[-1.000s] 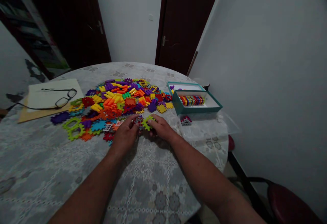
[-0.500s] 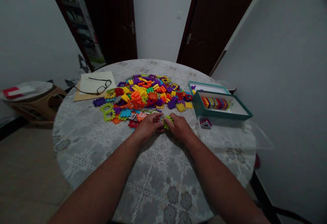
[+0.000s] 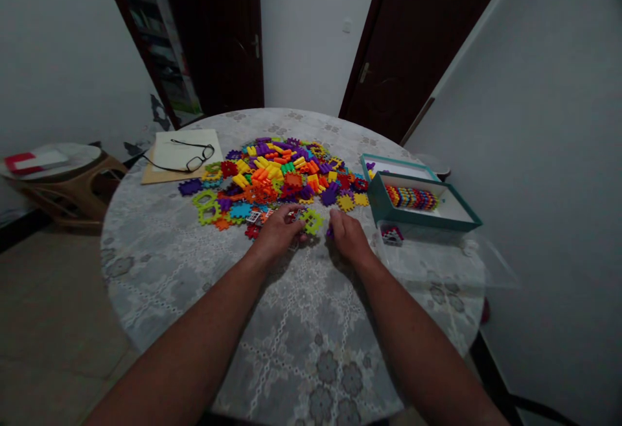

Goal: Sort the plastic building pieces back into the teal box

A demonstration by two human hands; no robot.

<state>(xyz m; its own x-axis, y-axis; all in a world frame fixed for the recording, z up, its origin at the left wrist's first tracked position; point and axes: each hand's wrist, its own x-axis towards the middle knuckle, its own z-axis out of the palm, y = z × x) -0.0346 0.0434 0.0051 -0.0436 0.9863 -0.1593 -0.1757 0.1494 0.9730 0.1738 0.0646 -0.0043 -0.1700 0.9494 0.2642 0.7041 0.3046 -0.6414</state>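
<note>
My left hand (image 3: 278,235) is closed on a lime-green toothed plastic building piece (image 3: 312,221), which juts out from its fingertips to the right. Reddish and pale parts show beside that piece, partly covered by the fingers. A small gap away, my right hand (image 3: 348,236) is pinched around a small purple piece (image 3: 330,233), mostly hidden by the fingers. Just beyond both hands spreads a heap of colourful plastic building pieces (image 3: 291,181), with gear-like plates and short connectors. A light-blue gear plate (image 3: 241,211) lies at its near edge.
Eyeglasses (image 3: 195,163) rest on papers (image 3: 189,144) at the left. On the right stand a teal-edged box (image 3: 418,215) holding strung colourful beads (image 3: 411,198), its lid (image 3: 396,165), and a clear plastic tray (image 3: 427,260). A patterned cloth (image 3: 291,322) covers the round table.
My right hand has let go of the lime-green piece and moved slightly right; a purple piece now shows in its fingers. The left hand keeps the lime-green piece. The view has shifted slightly.
</note>
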